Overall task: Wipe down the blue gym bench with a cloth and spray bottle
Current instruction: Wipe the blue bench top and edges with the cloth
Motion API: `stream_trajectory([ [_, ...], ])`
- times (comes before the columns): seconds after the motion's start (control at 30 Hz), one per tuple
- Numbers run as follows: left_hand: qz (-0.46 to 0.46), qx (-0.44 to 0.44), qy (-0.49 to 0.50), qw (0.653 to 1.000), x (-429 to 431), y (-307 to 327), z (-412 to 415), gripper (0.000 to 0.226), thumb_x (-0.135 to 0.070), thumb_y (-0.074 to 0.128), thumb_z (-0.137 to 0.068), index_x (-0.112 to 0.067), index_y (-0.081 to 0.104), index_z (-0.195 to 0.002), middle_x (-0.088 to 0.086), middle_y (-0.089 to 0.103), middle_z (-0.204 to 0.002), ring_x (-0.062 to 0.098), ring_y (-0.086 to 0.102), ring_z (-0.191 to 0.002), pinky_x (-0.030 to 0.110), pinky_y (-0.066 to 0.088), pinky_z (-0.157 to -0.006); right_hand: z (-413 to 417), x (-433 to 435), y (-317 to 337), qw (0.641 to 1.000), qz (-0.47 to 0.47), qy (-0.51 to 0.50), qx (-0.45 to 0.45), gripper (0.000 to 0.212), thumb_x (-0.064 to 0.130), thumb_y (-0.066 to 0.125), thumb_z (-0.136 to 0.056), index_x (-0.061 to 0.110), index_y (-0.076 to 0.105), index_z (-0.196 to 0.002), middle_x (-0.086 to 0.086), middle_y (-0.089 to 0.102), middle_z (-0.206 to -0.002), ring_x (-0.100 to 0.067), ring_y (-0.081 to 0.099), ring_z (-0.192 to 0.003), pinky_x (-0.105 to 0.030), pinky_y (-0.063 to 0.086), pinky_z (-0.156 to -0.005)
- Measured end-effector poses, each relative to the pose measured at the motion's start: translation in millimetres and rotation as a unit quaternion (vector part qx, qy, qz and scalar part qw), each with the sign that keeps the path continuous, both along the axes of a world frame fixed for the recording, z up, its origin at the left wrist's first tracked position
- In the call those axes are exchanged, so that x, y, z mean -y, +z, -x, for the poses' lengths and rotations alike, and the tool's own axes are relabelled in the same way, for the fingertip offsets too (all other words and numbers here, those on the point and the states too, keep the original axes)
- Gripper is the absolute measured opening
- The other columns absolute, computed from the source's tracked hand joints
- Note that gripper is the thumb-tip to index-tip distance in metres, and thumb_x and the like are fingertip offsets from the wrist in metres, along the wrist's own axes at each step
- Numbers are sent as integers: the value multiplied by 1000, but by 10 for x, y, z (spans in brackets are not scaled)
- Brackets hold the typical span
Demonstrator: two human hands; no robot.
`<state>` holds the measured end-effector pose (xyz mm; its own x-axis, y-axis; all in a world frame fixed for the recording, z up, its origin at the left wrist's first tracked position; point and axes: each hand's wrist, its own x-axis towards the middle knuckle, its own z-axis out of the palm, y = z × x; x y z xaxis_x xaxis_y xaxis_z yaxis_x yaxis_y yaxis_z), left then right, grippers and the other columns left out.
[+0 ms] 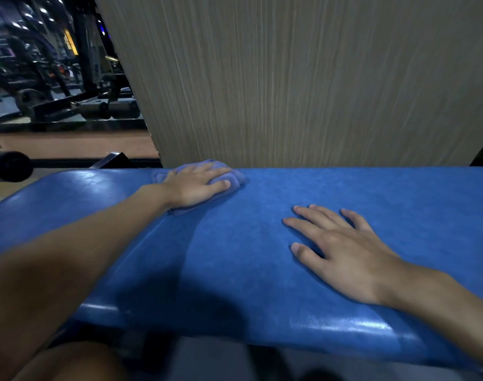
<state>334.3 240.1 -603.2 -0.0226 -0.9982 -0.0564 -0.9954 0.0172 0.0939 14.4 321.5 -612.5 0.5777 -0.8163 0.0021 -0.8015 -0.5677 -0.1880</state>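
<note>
One cloth (229,179) under left fingers (221,172).

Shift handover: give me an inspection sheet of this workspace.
Surface: blue gym bench padded, glossy at its edges, nothing loose on it but the cloth.
Job's things: purple cloth bunched near the far edge; spray bottle not seen.
Clutter: nothing seen.
Grippers: left hand pressed flat on the cloth; right hand spread flat on the bare pad, holding nothing.
Cables: nothing seen.
Surroundings: wood-grain panel behind the bench; dark gym machines far left.
</note>
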Motion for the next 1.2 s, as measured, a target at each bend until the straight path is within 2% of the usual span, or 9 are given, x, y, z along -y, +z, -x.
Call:
stream_trajectory([
  [0.1, -9, 25, -59, 998, -560, 8, 257, 76, -88, 2, -71, -65, 12, -143, -23, 8, -163, 15, 8, -151, 59, 15, -116, 1, 9, -2, 1000, -4, 3, 15, 76, 71, 4, -77, 46, 18, -148, 23, 6, -160, 2, -2, -146, -42, -1, -120],
  [0.17, -12, 57, -118, 991, -1060, -1, 481, 81, -92, -8, -66, -66, -1, -142, -20, -1, -164, 18, 2, -152, 55, 10, -119, 0, 20, 29, 999, -10, -4, 35, 62, 68, 23, -88, 45, 28, -145, 23, 15, -158, 3, 5, -145, -42, 3, -120],
  [0.27, -9, 68, -193, 979, -1640, -15, 698, 67, -88, -3, -72, -70, -16, -136, -22, -11, -163, 16, -9, -152, 50, 4, -120, -61, 62, 125, 997, 15, -22, 73, 51, 55, 40, -93, 39, 40, -141, 19, 31, -153, 0, 19, -143, -43, 13, -118],
  [0.47, -26, 50, -156, 986, -1333, 33, 481, 87, -89, 0, -69, -57, 2, -149, -24, -9, -163, 10, -8, -151, 47, 4, -121, -363, 24, 120, 998, 6, 17, 53, 57, 58, 26, -95, 39, 23, -149, 18, 14, -160, -1, 4, -147, -42, 4, -120],
  [0.63, 4, -11, -73, 997, -526, 41, -121, 77, -85, 12, -73, -59, 24, -144, -27, 14, -159, 1, 8, -148, 50, 15, -118, -388, 24, 10, 999, 3, 33, -15, 80, 71, -6, -76, 45, 9, -150, 23, -2, -160, 0, -8, -146, -43, -3, -120],
  [0.7, 5, -47, -26, 999, -236, 49, -423, 70, -86, 18, -77, -59, 32, -140, -34, 22, -151, -4, 12, -145, 49, 16, -118, -371, 24, 14, 999, 3, 31, -16, 84, 71, -10, -71, 46, 7, -150, 24, -4, -160, 1, -10, -146, -41, -4, -120],
  [0.77, 6, -58, 5, 998, -59, 45, -654, 62, -88, 17, -78, -64, 34, -133, -31, 30, -149, 4, 22, -145, 52, 21, -116, -376, 14, 15, 999, 2, 30, -10, 83, 71, -10, -72, 47, 8, -150, 25, -4, -159, 2, -11, -145, -39, -5, -120],
  [0.97, -5, -2, 21, 1000, -399, 11, -383, 71, -86, 9, -73, -65, 19, -139, -24, 16, -161, 17, 14, -150, 60, 19, -112, -414, -12, 25, 1000, 7, 21, -17, 79, 72, -4, -74, 49, 12, -148, 27, 2, -158, 4, -6, -145, -37, -3, -120],
  [1.2, -6, 58, -182, 981, -1711, -39, 246, 66, -84, 1, -75, -67, -12, -137, -20, -5, -164, 19, -5, -152, 54, 5, -119, -436, 16, 52, 1000, -2, 1, -10, 55, 62, 27, -91, 49, 28, -145, 25, 16, -157, 3, 9, -144, -38, 5, -120],
])
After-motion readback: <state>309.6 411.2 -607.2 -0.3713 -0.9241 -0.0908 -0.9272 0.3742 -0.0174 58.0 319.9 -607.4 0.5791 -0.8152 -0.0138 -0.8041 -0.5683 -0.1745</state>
